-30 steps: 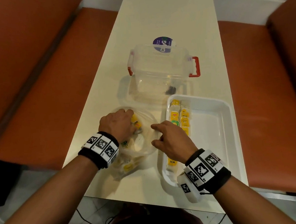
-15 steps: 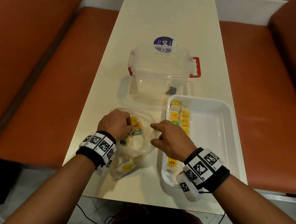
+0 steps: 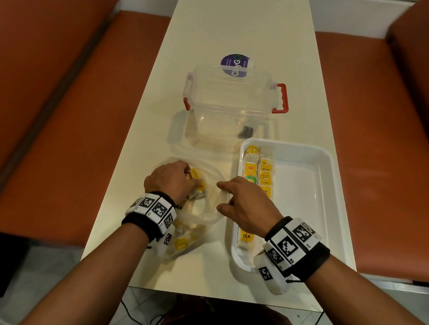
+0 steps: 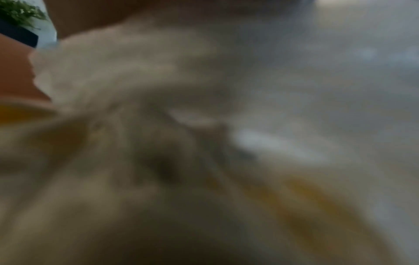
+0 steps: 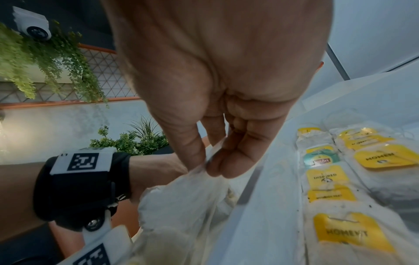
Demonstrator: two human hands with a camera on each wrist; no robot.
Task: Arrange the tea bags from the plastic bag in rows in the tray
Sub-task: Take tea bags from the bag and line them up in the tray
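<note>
On the worktop, the left hand reaches into the plastic bag among loose tea bags; its grip cannot be told. The right hand pinches the bag's rim beside the white tray, where tea bags lie in rows.

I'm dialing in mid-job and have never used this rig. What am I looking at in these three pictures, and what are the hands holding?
No machine here: a person wears a head camera and one on each wrist. The head view shows a table with a plastic bag of tea bags, a white tray with tea bags in rows along its left side, and a clear box behind. The left hand is inside the bag among tea bags; its wrist view is a blur. The right wrist view shows the right hand pinching the bag's rim, holding it open.
</note>
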